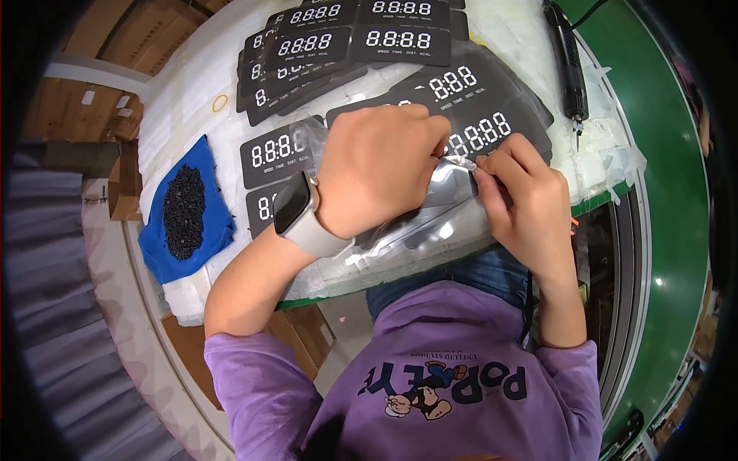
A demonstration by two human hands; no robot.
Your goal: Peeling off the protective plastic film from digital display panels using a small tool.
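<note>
In front of me my left hand (388, 165), with a pale-strapped smartwatch (296, 203) on its wrist, is closed with its knuckles up. Its fingertips are mostly hidden, gathered at a sheet of clear plastic film (446, 192). Thumb and fingers of my right hand (526, 192) pinch the film's crumpled edge just to the right of the left fist. Shiny folds of the film hang down toward the table's near edge. Under and around both hands lie dark rectangular display panels (265, 157) with white segment-style markings; my left hand covers some of them.
Overlapping stacks of similar panels (400, 38) fill the far middle. At left, a blue cloth (157, 230) holds a heap of small black pieces (184, 211). A corded black electric screwdriver (570, 69) lies at far right. A yellow rubber band (221, 103) rests on the white-covered table (181, 115).
</note>
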